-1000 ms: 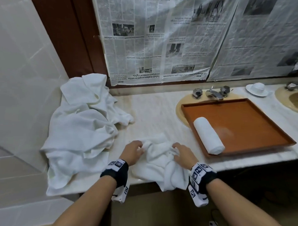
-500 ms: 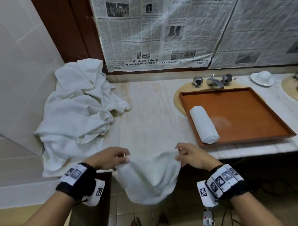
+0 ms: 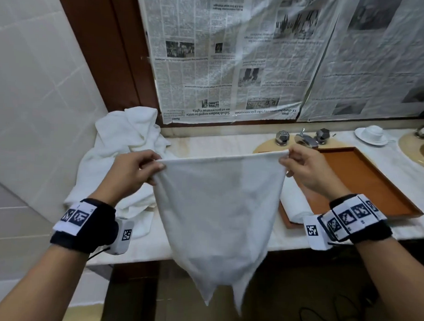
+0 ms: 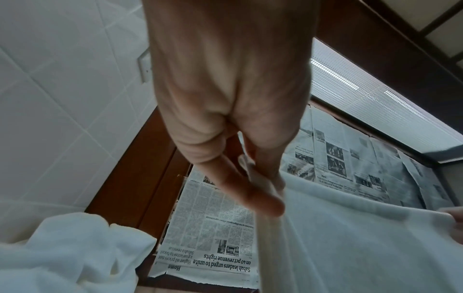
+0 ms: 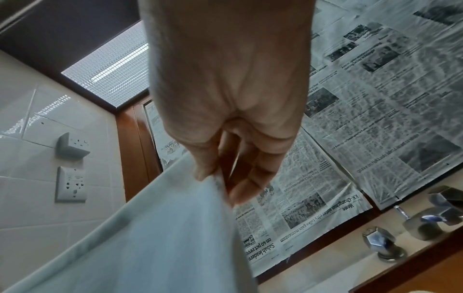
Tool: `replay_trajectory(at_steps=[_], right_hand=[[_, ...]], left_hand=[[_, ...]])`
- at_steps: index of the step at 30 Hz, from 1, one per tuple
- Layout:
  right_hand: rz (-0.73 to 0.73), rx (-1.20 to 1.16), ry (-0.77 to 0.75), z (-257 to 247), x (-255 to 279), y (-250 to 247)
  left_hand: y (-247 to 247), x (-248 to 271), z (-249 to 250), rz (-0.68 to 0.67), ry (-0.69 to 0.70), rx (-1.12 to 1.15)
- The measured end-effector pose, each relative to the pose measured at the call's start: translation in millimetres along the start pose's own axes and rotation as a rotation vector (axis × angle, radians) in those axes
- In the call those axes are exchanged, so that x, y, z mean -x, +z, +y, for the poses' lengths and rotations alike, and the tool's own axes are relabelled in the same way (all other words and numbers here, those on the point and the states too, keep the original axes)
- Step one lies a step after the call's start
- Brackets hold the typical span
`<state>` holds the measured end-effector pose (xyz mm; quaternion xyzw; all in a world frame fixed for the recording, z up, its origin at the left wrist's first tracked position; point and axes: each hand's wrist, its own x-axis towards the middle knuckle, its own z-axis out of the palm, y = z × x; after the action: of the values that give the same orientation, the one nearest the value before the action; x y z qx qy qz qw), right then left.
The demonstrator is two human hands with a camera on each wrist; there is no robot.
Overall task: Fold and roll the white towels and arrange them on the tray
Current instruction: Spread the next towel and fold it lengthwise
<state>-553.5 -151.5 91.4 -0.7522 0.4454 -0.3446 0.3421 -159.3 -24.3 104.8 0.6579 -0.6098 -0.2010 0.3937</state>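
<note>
Countertop (image 3: 206,142): one rolled towel (image 3: 294,204), one hand-held towel (image 3: 216,208), one pile (image 3: 120,142).

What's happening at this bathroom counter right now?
A person holds a thin white towel up by its top corners, left hand and right hand each pinching one, so it hangs spread above the pale marble counter. One rolled white towel lies on the orange-brown wooden tray. A crumpled pile of white towels waits at left.
</note>
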Motion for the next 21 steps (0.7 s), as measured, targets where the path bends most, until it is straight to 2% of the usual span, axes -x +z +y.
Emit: replay_trajectory(at_steps=[5, 10, 13, 16, 21], right_hand=[[0.080, 0.041, -0.033, -7.3, -11.8, 4.2], [0.093, 0.099, -0.016, -1.0, -18.6, 4.2], [0.101, 0.215, 0.035, 6.4, -26.2, 12.7], [0.141, 0.267, 0.055, 10.9, -34.1, 20.0], [0.249, 0.272, -0.040, 0.6, -48.2, 29.2]], left_hand=[[-4.1, -17.5, -6.4, -0.038, -0.019, -0.177], [-0.8, -28.1, -19.6, 0.070, 0.012, -0.286], [5.5, -36.8, -34.3, 0.045, 0.034, -0.388], [5.8, -45.1, -46.1, 0.055, 0.026, -0.378], [6.6, -52.6, -41.3, 0.290, 0.022, -0.139]])
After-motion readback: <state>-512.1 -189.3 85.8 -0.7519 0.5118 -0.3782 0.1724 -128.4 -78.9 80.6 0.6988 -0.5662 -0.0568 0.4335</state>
